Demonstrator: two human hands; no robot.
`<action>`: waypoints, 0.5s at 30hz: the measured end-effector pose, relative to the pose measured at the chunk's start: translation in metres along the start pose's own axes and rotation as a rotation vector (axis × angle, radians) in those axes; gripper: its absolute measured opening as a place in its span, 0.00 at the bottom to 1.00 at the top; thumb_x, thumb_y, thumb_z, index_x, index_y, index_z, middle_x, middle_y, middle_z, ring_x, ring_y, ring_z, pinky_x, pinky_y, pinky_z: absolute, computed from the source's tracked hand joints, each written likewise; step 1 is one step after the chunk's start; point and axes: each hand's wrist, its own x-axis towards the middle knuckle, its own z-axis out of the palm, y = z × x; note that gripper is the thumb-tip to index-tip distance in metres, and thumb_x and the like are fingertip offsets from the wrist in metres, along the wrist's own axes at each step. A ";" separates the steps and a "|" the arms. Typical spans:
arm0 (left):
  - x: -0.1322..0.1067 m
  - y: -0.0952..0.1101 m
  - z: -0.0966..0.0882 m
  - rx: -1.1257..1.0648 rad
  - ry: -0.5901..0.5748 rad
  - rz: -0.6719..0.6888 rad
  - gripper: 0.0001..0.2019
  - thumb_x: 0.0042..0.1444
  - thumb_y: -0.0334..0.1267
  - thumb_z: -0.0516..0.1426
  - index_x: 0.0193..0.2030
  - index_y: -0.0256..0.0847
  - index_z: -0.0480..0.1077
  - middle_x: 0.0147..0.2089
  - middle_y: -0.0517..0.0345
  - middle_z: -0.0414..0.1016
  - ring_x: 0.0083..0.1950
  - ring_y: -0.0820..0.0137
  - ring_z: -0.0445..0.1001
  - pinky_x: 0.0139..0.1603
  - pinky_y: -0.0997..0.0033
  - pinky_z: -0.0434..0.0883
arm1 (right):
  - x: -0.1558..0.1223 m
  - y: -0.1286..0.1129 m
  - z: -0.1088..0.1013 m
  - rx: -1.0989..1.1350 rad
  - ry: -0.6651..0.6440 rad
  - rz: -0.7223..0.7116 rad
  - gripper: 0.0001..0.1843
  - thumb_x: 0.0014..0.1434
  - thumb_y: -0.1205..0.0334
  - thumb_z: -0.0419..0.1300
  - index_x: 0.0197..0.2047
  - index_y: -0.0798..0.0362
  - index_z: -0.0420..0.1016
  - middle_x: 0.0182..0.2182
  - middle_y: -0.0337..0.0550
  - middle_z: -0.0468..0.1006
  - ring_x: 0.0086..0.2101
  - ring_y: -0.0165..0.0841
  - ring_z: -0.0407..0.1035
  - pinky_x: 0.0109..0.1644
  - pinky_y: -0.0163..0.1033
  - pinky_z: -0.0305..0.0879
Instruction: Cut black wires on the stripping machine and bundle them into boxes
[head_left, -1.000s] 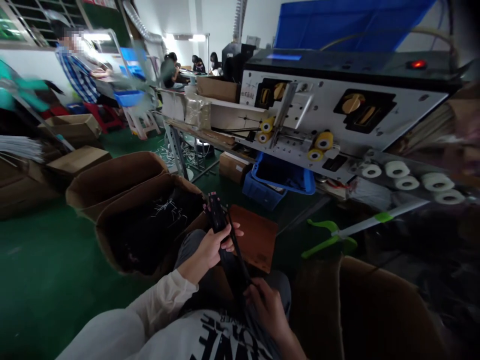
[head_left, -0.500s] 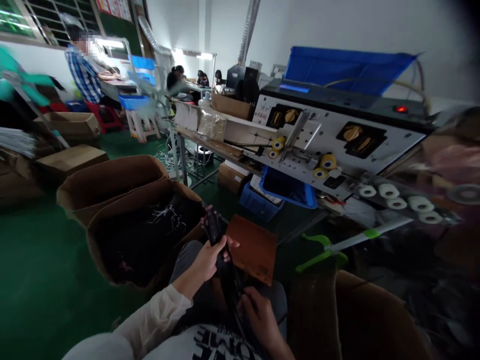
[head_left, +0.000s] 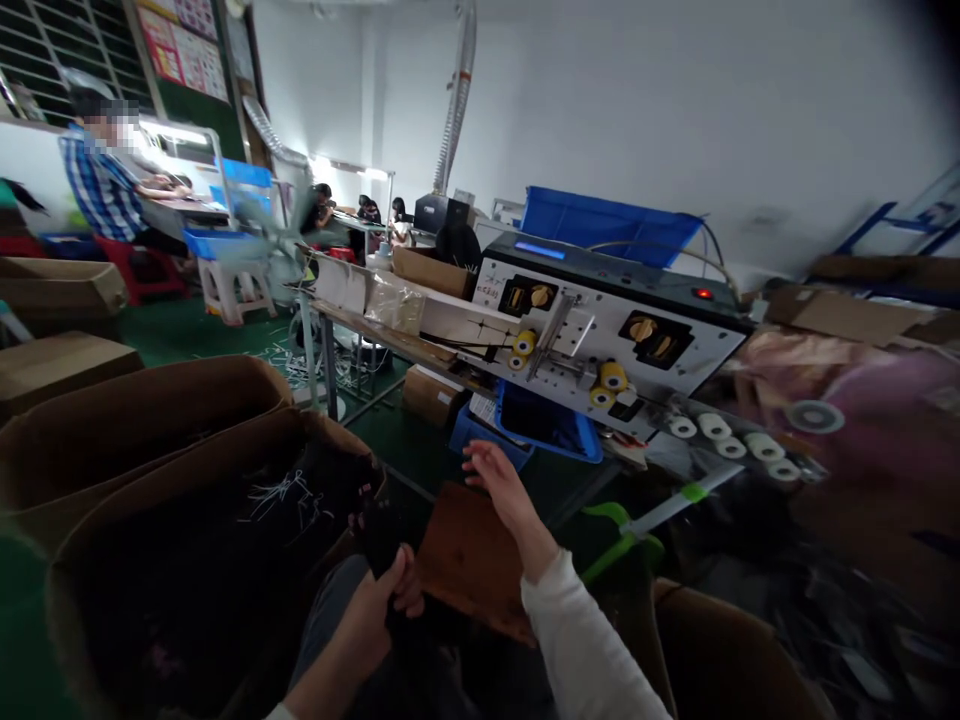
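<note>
My left hand (head_left: 382, 610) is closed around a bundle of long black wires (head_left: 384, 535) with small pinkish ends pointing up and away from me. The lower part of the bundle is lost in the dark over my lap. My right hand (head_left: 504, 490) is raised to the right of the bundle, apart from it, fingers loosely spread and holding nothing. Below and behind that hand lies a reddish-brown board (head_left: 472, 560). Left of the bundle stands a cardboard box (head_left: 90, 545) full of dark material, with thin white strands (head_left: 289, 500) on top.
A white machine (head_left: 577, 340) with yellow rollers stands on the bench ahead, a blue bin (head_left: 551, 425) under it. A green-ended stand (head_left: 626, 535) and another cardboard box (head_left: 720, 640) are at right. A fan (head_left: 281, 240) and a seated person (head_left: 101, 185) are at left.
My right hand has let go of the bundle's lower part and risen forward, opening. The left hand keeps its hold, now lower and further left in view. The camera has turned right.
</note>
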 end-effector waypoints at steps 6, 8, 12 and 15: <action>-0.004 0.000 -0.007 0.008 0.033 -0.066 0.16 0.49 0.47 0.63 0.36 0.35 0.68 0.21 0.70 0.44 0.20 0.84 0.45 0.22 0.77 0.49 | 0.105 -0.030 0.034 0.436 0.305 0.066 0.12 0.48 0.61 0.62 0.38 0.49 0.68 0.34 0.34 0.75 0.28 0.26 0.70 0.28 0.32 0.67; -0.005 0.006 -0.007 0.018 0.052 -0.068 0.18 0.47 0.48 0.64 0.35 0.35 0.68 0.21 0.70 0.44 0.20 0.83 0.46 0.22 0.76 0.50 | 0.127 -0.040 0.042 0.507 0.392 0.054 0.10 0.48 0.63 0.61 0.36 0.49 0.68 0.31 0.32 0.74 0.26 0.25 0.69 0.27 0.31 0.66; -0.005 0.013 -0.009 0.028 0.068 -0.072 0.18 0.45 0.49 0.64 0.32 0.36 0.67 0.20 0.70 0.45 0.20 0.83 0.46 0.23 0.76 0.50 | 0.157 -0.052 0.049 0.557 0.478 0.042 0.07 0.50 0.62 0.58 0.34 0.49 0.65 0.27 0.30 0.70 0.25 0.24 0.67 0.26 0.30 0.64; -0.003 0.013 -0.014 0.031 0.054 -0.066 0.18 0.46 0.49 0.64 0.32 0.36 0.67 0.20 0.70 0.45 0.20 0.83 0.46 0.23 0.75 0.50 | 0.173 -0.059 0.051 0.577 0.535 0.043 0.06 0.50 0.60 0.58 0.33 0.49 0.64 0.26 0.30 0.68 0.25 0.24 0.66 0.26 0.30 0.63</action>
